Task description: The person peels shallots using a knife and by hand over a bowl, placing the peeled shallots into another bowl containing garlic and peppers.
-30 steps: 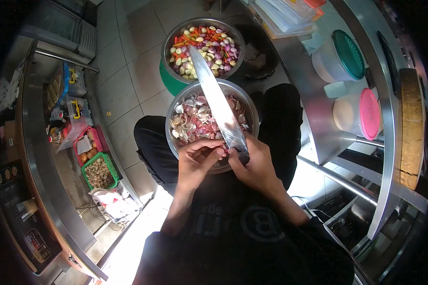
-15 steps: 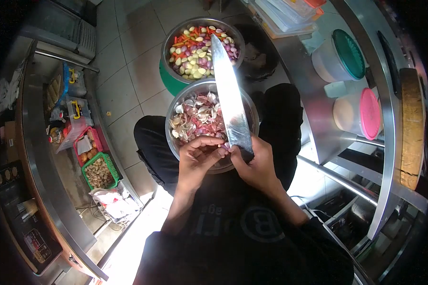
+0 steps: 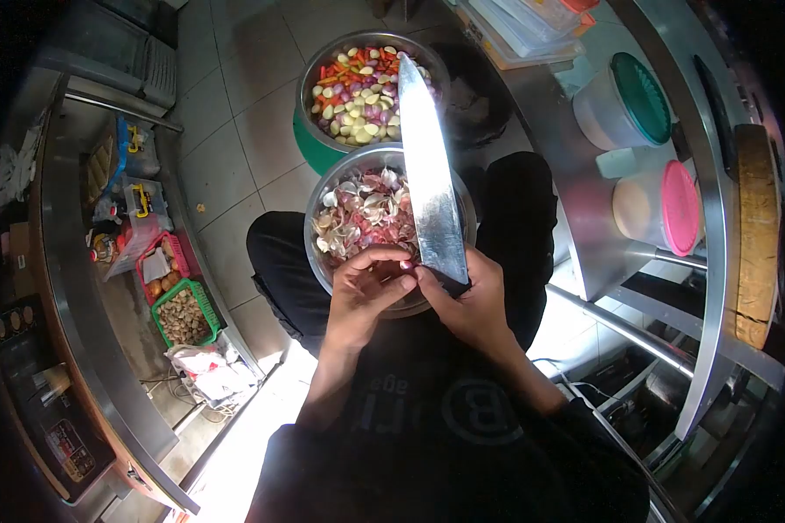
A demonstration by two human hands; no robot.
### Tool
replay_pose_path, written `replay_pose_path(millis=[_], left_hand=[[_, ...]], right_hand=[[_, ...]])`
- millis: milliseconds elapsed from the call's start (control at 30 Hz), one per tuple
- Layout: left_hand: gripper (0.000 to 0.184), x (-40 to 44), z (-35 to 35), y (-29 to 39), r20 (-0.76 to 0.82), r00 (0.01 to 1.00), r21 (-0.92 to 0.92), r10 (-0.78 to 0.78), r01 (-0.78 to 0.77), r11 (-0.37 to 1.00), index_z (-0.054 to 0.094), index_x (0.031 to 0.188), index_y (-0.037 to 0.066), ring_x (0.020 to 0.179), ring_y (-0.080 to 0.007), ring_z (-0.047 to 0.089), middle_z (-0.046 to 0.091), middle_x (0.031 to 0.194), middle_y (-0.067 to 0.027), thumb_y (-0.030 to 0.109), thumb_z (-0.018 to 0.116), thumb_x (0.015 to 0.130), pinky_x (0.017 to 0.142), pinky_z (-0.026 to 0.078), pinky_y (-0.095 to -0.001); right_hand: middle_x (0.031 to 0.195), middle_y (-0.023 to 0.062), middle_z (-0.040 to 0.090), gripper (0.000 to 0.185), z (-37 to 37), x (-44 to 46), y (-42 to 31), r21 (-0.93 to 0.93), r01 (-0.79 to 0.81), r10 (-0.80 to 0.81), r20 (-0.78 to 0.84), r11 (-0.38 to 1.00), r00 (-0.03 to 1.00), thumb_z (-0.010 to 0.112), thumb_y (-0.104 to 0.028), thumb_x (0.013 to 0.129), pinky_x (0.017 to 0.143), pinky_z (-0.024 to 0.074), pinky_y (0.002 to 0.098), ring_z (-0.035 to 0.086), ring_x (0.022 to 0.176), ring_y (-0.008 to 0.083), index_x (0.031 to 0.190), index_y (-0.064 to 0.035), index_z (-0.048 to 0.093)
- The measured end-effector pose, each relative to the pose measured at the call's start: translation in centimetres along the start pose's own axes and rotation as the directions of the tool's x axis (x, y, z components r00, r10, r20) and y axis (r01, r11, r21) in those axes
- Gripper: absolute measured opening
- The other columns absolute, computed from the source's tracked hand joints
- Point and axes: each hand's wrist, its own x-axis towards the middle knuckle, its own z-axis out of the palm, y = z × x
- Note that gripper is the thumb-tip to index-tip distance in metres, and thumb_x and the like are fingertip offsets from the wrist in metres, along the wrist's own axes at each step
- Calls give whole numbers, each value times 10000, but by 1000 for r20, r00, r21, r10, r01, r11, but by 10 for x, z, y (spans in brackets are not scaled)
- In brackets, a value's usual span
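My right hand (image 3: pixel 473 301) grips a large kitchen knife (image 3: pixel 429 179) by its handle, the wide blade pointing up and away over the bowls. My left hand (image 3: pixel 364 292) pinches a small purplish shallot (image 3: pixel 406 265) beside the base of the blade, close to my right thumb. Below both hands, a metal bowl (image 3: pixel 315 254) between my legs holds garlic and shallot skins (image 3: pixel 366 213). Beyond it, a second metal bowl (image 3: pixel 303 83) contains peeled garlic, shallots and red and orange chillies; the knife tip overlaps it in view.
A green container (image 3: pixel 310 152) supports the far bowl. On the left, a low shelf bears a green basket (image 3: pixel 186 314) of small brown pieces and a pink basket (image 3: pixel 173 253). Lidded tubs (image 3: pixel 645 207) and a steel table leg (image 3: pixel 702 383) stand at the right.
The knife has swung slightly to the right, its tip moving right and a little up. My fingers have shifted slightly around the shallot; the bowls have stayed in place.
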Motion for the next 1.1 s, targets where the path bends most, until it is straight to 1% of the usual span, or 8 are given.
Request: replay_pose_path(millis=[33, 467, 533, 633, 833, 900, 1000, 1100], left_hand=[[308, 0, -2, -2, -1, 1000, 0, -1, 1, 1000, 716, 1209, -26, 1024, -163, 698, 739, 1081, -77, -98, 775, 915, 941, 575, -316], [265, 0, -12, -3, 16, 998, 14, -57, 56, 998, 685, 1250, -67, 1007, -194, 725, 740, 1127, -134, -65, 684, 985, 904, 578, -318], [270, 0, -12, -3, 7, 998, 9, -65, 65, 998, 681, 1262, -67, 1007, -199, 727, 738, 1133, -136, -58, 678, 991, 905, 578, -319], [277, -1, -11, -1, -9, 998, -7, -61, 61, 998, 675, 1274, -68, 1009, -203, 729, 736, 1142, -138, -60, 669, 998, 908, 578, -319], [281, 1, -8, -3, -34, 996, -79, -80, 77, 994, 680, 1276, -59, 1028, -189, 724, 736, 1154, -131, -62, 683, 995, 926, 575, -305], [283, 1, -7, -8, -85, 996, 4, 2, -2, 1000, 691, 1250, -47, 1021, -170, 722, 742, 1140, -118, -83, 713, 970, 926, 571, -291], [269, 1, -1, -11, -68, 997, -77, 44, -50, 996, 702, 1216, -35, 1010, -156, 719, 751, 1118, -102, -94, 732, 956, 918, 569, -283], [252, 2, -2, -14, -66, 995, -12, 72, -73, 997, 707, 1189, -32, 1009, -151, 721, 759, 1100, -93, -100, 740, 949, 926, 575, -286]], right_hand=[[930, 46, 760, 205, 0, 0, 0, -7, 16, -16, -15, 1000, 1000, 798, -43, 916, 776, 544, 261, 685, 849, 81, 1097, 25, 729], [969, 66, 772, 278, -5, 3, 2, -68, -35, 28, -95, 997, 995, 820, -54, 906, 799, 559, 272, 700, 878, 91, 1148, 28, 711], [950, 218, 755, 321, -5, 4, 4, -140, 49, -58, -60, 989, 996, 803, -111, 913, 766, 585, 355, 782, 856, 276, 1159, 48, 671], [926, 232, 735, 293, -5, 3, 4, -182, 44, -51, -35, 982, 998, 801, -107, 895, 743, 580, 379, 766, 832, 365, 1109, 37, 663], [951, 235, 674, 267, -6, 6, -14, -172, 102, -101, 18, 980, 995, 748, -76, 886, 762, 561, 427, 718, 876, 420, 1110, 21, 641], [976, 242, 659, 271, -4, 5, -16, -180, 128, -123, 39, 975, 992, 735, -76, 892, 772, 557, 437, 702, 891, 439, 1119, 25, 628], [1012, 251, 631, 284, -2, 0, -11, -231, 167, -152, 81, 958, 985, 715, -79, 903, 780, 549, 464, 668, 902, 478, 1136, 36, 601], [1021, 256, 611, 300, -1, 1, -8, -277, 194, -171, 107, 941, 979, 705, -87, 912, 771, 542, 498, 644, 894, 507, 1145, 48, 572]])
